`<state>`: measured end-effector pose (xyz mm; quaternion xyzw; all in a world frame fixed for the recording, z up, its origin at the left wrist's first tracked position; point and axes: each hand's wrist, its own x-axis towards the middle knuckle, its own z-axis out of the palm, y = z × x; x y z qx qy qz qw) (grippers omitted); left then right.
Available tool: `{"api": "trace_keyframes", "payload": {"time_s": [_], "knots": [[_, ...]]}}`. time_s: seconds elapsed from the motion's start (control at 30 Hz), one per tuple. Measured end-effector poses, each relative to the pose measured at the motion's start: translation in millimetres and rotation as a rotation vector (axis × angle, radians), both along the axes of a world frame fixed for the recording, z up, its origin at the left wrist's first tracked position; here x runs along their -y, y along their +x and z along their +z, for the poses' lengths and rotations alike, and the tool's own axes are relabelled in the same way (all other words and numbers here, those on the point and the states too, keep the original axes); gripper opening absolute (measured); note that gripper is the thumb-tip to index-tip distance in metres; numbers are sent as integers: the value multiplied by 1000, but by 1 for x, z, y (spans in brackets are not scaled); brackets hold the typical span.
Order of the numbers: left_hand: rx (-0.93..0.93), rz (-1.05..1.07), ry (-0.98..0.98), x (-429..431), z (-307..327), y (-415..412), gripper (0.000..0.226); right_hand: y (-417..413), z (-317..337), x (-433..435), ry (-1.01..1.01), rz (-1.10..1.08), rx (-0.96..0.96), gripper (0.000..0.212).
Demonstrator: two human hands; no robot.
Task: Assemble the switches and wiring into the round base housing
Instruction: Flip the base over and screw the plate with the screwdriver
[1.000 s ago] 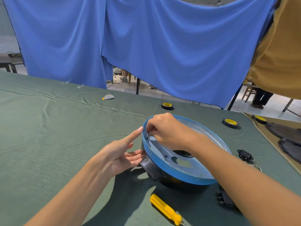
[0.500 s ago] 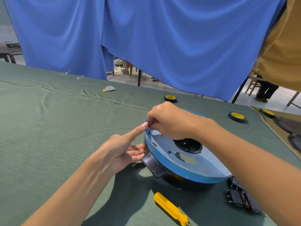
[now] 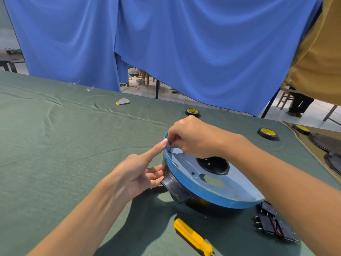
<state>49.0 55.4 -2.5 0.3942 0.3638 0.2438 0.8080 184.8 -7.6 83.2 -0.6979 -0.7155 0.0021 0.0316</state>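
A green cloth (image 3: pixel 55 145) is spread over the table. A blue curtain (image 3: pixel 203 43) is hung at twelve o'clock and an ochre cloth (image 3: pixel 317 67) at two. A tape roll (image 3: pixel 192 112) is seen at two o'clock, with a second tape roll (image 3: pixel 268 133) and a third tape roll (image 3: pixel 301 129) at three. A paper scrap (image 3: pixel 123 101) is laid at ten, and a yellow screwdriver (image 3: pixel 193 237) at six.

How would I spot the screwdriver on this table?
Find the round blue-rimmed housing on the green cloth. Just in front of it, nearest the viewer, lies the screwdriver. It is the only long, bright yellow thing; the tape rolls are round.
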Motion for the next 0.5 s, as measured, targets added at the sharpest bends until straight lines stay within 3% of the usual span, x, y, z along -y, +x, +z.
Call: {"api": "trace_keyframes", "payload": {"time_s": [0.5], "knots": [[20, -7, 23, 1, -1, -1, 81, -3, -2, 0, 11, 58, 114, 19]]}}
